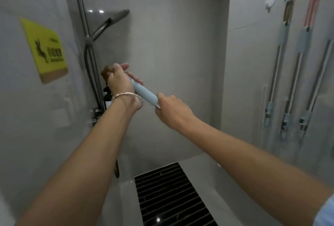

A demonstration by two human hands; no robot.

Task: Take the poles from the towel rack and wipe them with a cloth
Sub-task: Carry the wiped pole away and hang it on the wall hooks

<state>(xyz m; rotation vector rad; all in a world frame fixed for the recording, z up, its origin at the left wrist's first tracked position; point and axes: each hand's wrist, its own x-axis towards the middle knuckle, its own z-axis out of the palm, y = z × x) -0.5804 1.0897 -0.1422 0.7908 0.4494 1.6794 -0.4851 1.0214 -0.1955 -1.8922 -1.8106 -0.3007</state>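
I hold one pole (145,94) out in front of me, slanting from upper left to lower right; its pale blue grip shows between my hands. My right hand (170,111) grips the metal shaft just below that grip. My left hand (118,79), with a bracelet on the wrist, is wrapped round the pole's upper end, and a brown cloth (105,73) sticks out from under its fingers. Three more poles (293,81) with blue grips hang upright from hooks on the right wall.
A shower rail with a grey shower head (115,18) runs down the left wall, beside a yellow warning sign (45,50). A dark bottle (107,97) stands behind my left wrist. A black slatted floor drain (169,195) lies below. An empty white hook (269,2) sits on the right wall.
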